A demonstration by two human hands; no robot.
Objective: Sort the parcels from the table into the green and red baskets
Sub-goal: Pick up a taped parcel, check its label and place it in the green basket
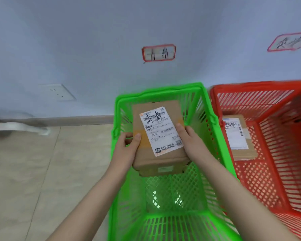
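Parcel (156, 136) held in both my hands above the green basket (172, 216), over its middle and toward the far wall. My left hand (129, 145) gripped the parcel's left edge, thumb pressed on the top face and the other fingers curled underneath. My right hand (189, 136) gripped the right edge the same way, thumb lying on top just beside the shipping label (161, 131).

I judged this to be the placing step: the parcel had been matched to green and was not yet set down. The next move called for lowering it level between the basket's side walls to the mesh floor, then letting both hands loosen and lift out.

The parcel was a flat brown cardboard box, longer than wide, with a band of tan tape across its top. The white label ran down the top face, slightly tilted, with barcodes, small print, a square code near its lower corner and large black handwritten characters at its head. A small pale sticker sat on the near side face, and the near corners looked a little crushed.

The red basket (259, 85) stood just beside the green one on the right, with another labelled brown parcel (238, 136) lying along its left wall
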